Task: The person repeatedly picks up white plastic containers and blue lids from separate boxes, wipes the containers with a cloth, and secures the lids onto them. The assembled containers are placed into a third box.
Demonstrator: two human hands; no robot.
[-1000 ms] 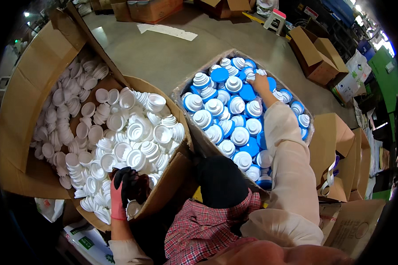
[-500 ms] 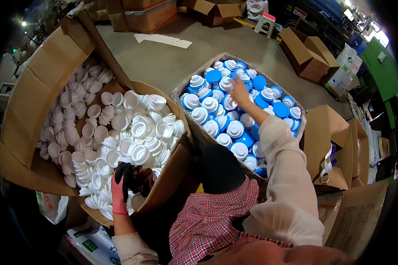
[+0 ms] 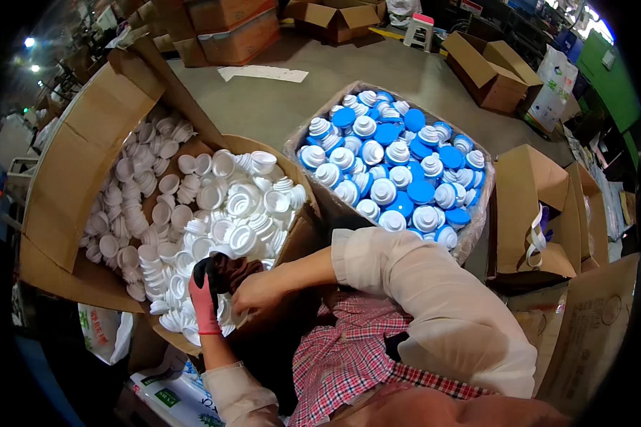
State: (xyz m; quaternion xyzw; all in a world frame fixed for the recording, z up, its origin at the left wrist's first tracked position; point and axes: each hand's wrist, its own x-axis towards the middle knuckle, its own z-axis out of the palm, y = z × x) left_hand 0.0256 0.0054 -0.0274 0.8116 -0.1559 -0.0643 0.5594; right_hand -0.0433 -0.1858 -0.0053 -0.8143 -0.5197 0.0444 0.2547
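Note:
My left hand [image 3: 205,297], in a pink glove with black fingers, is closed on a bunched dark brown cloth [image 3: 233,272] over the near side of a carton of white plastic cup-shaped parts [image 3: 242,238]. Bare, my right hand [image 3: 258,292] reaches across from the right, its fingers curled just beside the cloth and the left hand. Whatever those fingers hold, if anything, is hidden. To the right stands a second carton, lined with clear plastic, full of blue discs with stepped white tops [image 3: 383,191].
An open carton [image 3: 534,213] with a white strap and something purple stands at the right. Another open box [image 3: 493,71] and a white sack [image 3: 552,92] are farther back. Stacked cartons [image 3: 238,35] and a small stool [image 3: 419,32] stand behind. White bags lie at the lower left.
My right hand has come back from the carton of blue-and-white parts to beside my left hand. The left hand still holds the cloth. The whole view has shifted slightly.

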